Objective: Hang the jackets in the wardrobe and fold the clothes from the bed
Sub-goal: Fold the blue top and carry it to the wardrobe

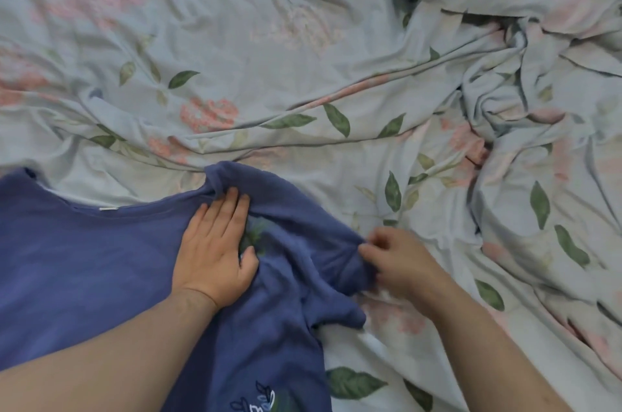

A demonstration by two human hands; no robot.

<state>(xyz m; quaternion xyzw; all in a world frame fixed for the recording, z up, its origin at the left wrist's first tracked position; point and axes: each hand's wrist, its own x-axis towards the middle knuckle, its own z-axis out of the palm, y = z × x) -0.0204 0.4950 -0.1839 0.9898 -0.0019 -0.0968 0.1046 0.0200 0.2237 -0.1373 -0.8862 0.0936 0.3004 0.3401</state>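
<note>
Now: one blue shirt, two hands on it

Only one garment shows, a blue shirt (101,277), spread on the bed at the lower left with its neckline towards the far side. One small white label (108,208) sits at that neckline, and one leaf motif (259,401) shows at the frame's bottom edge. The left hand (215,243) lies flat on the shirt by the shoulder, its fingers straight and together, pressing the cloth down. Just to its right the one visible sleeve (303,226) is rumpled and humped up. The right hand (397,260) has curled fingers and pinches the sleeve's outer edge. Under everything lies one floral sheet (235,41), creased, and a bunched cover (521,75) of the same print is heaped at the far right.
</note>
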